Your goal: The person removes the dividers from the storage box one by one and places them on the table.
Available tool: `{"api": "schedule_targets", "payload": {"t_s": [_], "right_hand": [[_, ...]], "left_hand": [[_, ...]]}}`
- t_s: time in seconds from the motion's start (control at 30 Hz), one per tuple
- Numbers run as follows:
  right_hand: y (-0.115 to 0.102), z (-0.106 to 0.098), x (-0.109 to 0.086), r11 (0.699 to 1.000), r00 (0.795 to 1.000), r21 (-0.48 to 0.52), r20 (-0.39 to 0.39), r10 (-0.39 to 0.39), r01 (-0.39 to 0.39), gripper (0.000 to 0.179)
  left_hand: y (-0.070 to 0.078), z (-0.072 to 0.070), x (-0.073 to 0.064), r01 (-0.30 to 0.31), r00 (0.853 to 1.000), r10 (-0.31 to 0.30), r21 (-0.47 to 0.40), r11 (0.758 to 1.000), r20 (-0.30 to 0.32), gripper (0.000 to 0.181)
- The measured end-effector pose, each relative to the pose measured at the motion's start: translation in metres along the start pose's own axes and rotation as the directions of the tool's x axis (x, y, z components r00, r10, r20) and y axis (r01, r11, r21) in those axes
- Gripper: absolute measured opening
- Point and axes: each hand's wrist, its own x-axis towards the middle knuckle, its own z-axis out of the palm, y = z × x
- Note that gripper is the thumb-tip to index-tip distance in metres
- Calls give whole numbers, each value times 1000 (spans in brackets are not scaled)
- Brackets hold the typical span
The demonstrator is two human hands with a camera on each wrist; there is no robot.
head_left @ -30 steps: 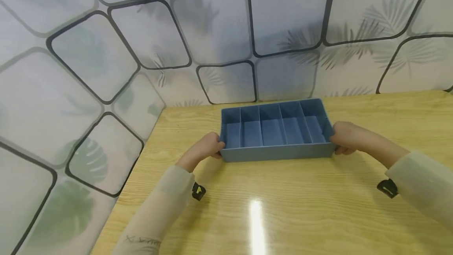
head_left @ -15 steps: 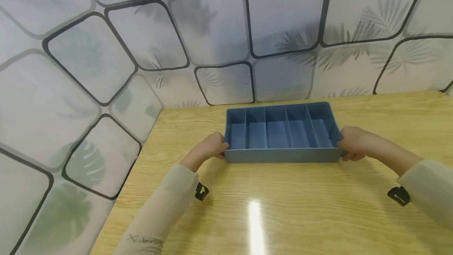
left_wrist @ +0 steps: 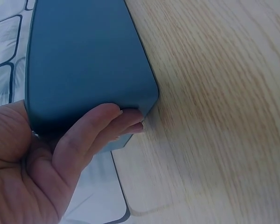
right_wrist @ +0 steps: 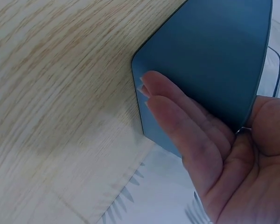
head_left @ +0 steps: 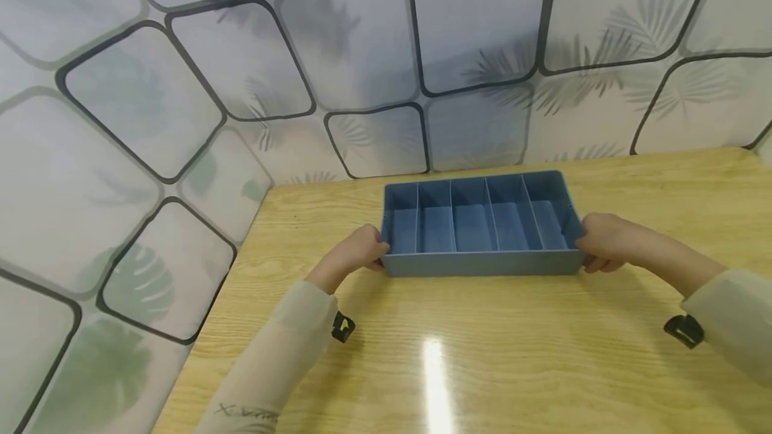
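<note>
A blue rectangular divider tray (head_left: 482,264) with several side-by-side compartments lies on the wooden table, its long side facing me. Nothing sits in its compartments. My left hand (head_left: 358,248) grips the tray's left end near the front corner. In the left wrist view, the fingers (left_wrist: 86,135) lie along the outer wall and the thumb reaches over the rim. At the opposite end, my right hand (head_left: 608,241) holds the tray the same way, with its fingers (right_wrist: 186,119) against the outside in the right wrist view. The inner thumb tips are hidden by the walls.
The light wooden table (head_left: 512,347) extends toward me and to the right. Close behind the tray rises a wall (head_left: 374,39) with a rounded-frame and leaf pattern, which turns a corner at the left. Dark wrist devices (head_left: 342,327) show under both sleeves.
Both hands have shifted the tray a little to the right and slightly toward me, mostly in the first half second. Since then it has hardly moved, and both grips are unchanged.
</note>
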Motion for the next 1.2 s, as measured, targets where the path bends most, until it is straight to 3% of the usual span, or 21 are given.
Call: {"api": "schedule_targets", "payload": {"t_s": [0.33, 0.57, 0.8, 0.9, 1.03, 1.2], "right_hand": [[-3, -6, -2, 1000, 999, -26, 50, 10, -9, 24], [-8, -15, 0, 1000, 989, -9, 147, 11, -10, 48], [-17, -28, -1, 989, 996, -147, 89, 11, 2, 47], [-20, -33, -2, 980, 995, -198, 99, 5, 15, 48], [-27, -39, -5, 962, 995, -266, 93, -29, 53, 47], [-38, -45, -6, 927, 995, -362, 31, -98, 103, 44]], "left_hand": [[8, 3, -2, 70, 997, -70, 8, 998, -27, 21], [9, 3, -1, 75, 997, -75, 2, 997, -29, 17], [9, 3, 0, 72, 997, -73, -7, 997, -26, 18], [10, 3, -1, 78, 997, -78, -5, 997, -23, 17], [11, 3, -1, 85, 996, -85, -4, 996, -20, 17], [12, 3, -1, 94, 995, -94, -1, 996, -21, 17]]}}
